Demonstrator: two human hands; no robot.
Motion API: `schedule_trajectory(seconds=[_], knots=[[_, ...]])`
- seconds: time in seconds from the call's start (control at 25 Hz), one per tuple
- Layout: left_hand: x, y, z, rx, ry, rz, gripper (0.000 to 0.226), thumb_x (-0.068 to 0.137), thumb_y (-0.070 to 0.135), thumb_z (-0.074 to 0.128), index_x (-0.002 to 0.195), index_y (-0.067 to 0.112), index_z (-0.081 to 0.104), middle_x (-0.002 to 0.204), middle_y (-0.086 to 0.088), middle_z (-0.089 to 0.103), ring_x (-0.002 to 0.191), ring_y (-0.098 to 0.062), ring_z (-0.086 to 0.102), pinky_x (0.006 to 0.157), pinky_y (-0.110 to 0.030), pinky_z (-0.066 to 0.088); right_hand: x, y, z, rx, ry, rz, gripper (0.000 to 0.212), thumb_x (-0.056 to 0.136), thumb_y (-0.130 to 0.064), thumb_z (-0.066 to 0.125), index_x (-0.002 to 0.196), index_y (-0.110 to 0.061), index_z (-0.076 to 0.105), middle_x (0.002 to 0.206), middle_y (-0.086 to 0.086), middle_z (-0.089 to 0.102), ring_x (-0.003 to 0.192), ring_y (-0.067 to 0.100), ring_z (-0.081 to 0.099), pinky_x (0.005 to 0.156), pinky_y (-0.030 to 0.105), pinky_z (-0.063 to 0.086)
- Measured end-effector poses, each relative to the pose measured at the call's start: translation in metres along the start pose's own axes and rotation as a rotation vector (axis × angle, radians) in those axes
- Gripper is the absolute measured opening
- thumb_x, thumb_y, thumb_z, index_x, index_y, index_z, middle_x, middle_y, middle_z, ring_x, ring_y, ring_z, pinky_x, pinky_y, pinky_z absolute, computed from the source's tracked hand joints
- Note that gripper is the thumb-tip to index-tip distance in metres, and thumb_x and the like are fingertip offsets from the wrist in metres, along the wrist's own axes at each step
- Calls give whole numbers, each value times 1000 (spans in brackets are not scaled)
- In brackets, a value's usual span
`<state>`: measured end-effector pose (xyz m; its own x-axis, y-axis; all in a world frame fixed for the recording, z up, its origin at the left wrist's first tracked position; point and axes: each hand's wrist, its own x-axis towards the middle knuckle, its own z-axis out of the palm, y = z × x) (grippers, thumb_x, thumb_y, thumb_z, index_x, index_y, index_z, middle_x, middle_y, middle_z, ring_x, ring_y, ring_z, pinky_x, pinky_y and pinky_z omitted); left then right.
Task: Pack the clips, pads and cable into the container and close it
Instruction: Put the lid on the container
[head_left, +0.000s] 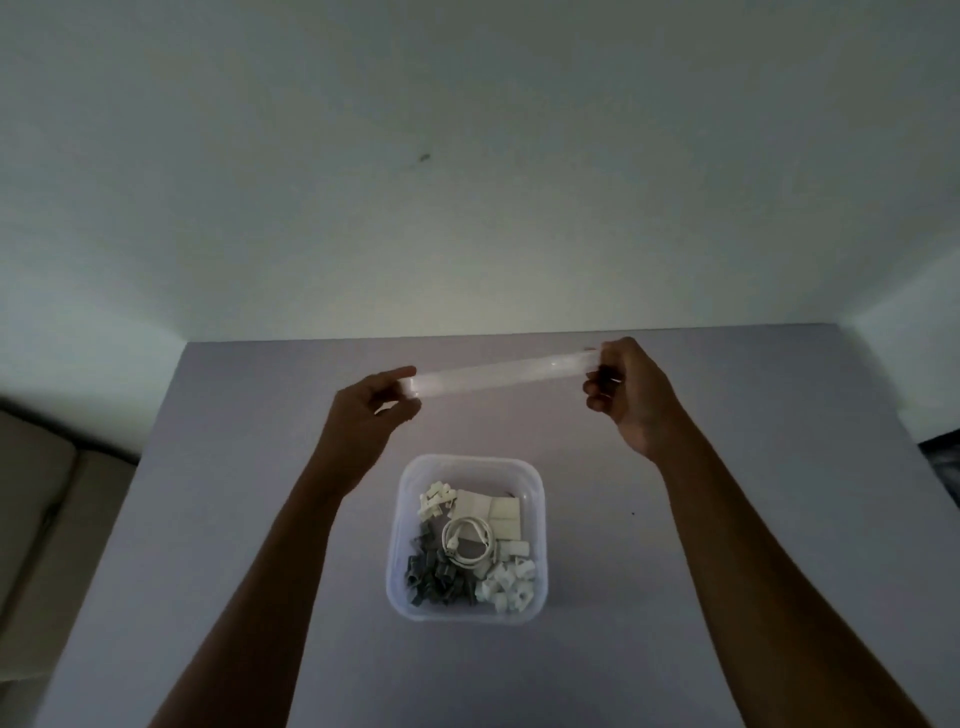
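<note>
A clear plastic container (402, 525) stands open on the grey table, between my forearms. Inside lie grey clips (434, 574), white clips (506, 584), cream clips (435, 498), square pads (491, 512) and a coiled white cable (467, 543). Above and beyond the container I hold the translucent lid (498, 373) edge-on in the air. My left hand (371, 408) pinches its left end between thumb and fingers. My right hand (626, 397) grips its right end with curled fingers.
The grey table (234, 493) ends at a pale wall behind the lid. A beige cushion (41, 499) lies off the table's left side, and a dark patch shows at the far right.
</note>
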<state>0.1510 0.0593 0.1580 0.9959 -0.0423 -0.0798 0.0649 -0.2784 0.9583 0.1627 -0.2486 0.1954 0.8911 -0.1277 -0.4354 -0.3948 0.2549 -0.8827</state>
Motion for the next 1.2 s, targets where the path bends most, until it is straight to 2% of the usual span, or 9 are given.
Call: schedule_trajectory(seconds=[0.12, 0.24, 0.36, 0.56, 0.76, 0.88, 1.0, 1.08, 1.2], knots=[[-15, 10, -8, 63, 6, 62, 25, 92, 20, 63, 116, 13, 68, 102, 1, 71, 88, -5, 67, 71, -18, 53, -30, -2, 0, -69, -19, -46, 18, 91, -18, 52, 77, -10, 57, 68, 7, 53, 61, 19, 46, 60, 33, 38], [-15, 2, -13, 105, 75, 16, 31, 95, 33, 57, 119, 16, 68, 103, 0, 70, 91, -12, 66, 68, -23, 54, -41, 16, -4, -436, 7, -79, 17, 91, -23, 60, 99, -11, 68, 77, 5, 59, 69, 18, 50, 67, 32, 42], [-19, -17, -6, 76, 120, -114, 31, 94, 35, 60, 97, 9, 74, 82, -12, 71, 74, -18, 66, 67, -32, 56, -54, 54, -5, -530, 32, -86, 33, 86, -26, 72, 116, -22, 61, 93, 6, 64, 81, 17, 61, 78, 35, 52], [-23, -63, 13, 233, 218, -311, 30, 88, 41, 68, 81, 11, 67, 72, -3, 70, 71, -22, 66, 72, -33, 52, -55, 139, -4, -574, 210, 27, 33, 81, -27, 78, 107, -11, 65, 91, 7, 69, 81, 24, 66, 79, 41, 56], [-35, -106, 33, 460, 73, -350, 36, 93, 30, 63, 64, 15, 48, 58, 2, 49, 57, -16, 48, 61, -27, 36, -57, 194, -5, -764, 270, 22, 30, 88, -31, 70, 104, -6, 67, 92, 6, 67, 83, 19, 59, 67, 24, 41], [-42, -125, 40, 486, 32, -361, 26, 93, 30, 62, 77, 10, 57, 69, 0, 56, 72, -25, 59, 69, -28, 42, -55, 220, -9, -800, 297, 62, 41, 89, -38, 67, 116, -6, 67, 102, 9, 70, 85, 15, 57, 75, 22, 38], [-45, -130, 44, 473, 42, -357, 32, 93, 29, 63, 109, 1, 64, 97, -10, 67, 92, -27, 62, 83, -33, 47, -57, 237, -8, -835, 321, 59, 34, 90, -41, 64, 92, -7, 65, 83, 3, 59, 75, 16, 52, 61, 20, 35], [-44, -131, 45, 468, 50, -360, 38, 92, 30, 64, 116, 0, 62, 105, -15, 66, 97, -29, 61, 88, -38, 48, -59, 239, -5, -853, 336, 22, 29, 91, -38, 64, 79, -15, 51, 75, 1, 52, 71, 18, 48, 55, 13, 31], [-42, -132, 45, 459, 57, -373, 39, 92, 30, 64, 117, 0, 61, 107, -17, 65, 98, -29, 60, 88, -38, 47, -55, 245, -3, -847, 348, -10, 29, 90, -37, 65, 77, -12, 59, 71, 1, 53, 68, 19, 50, 54, 15, 31]])
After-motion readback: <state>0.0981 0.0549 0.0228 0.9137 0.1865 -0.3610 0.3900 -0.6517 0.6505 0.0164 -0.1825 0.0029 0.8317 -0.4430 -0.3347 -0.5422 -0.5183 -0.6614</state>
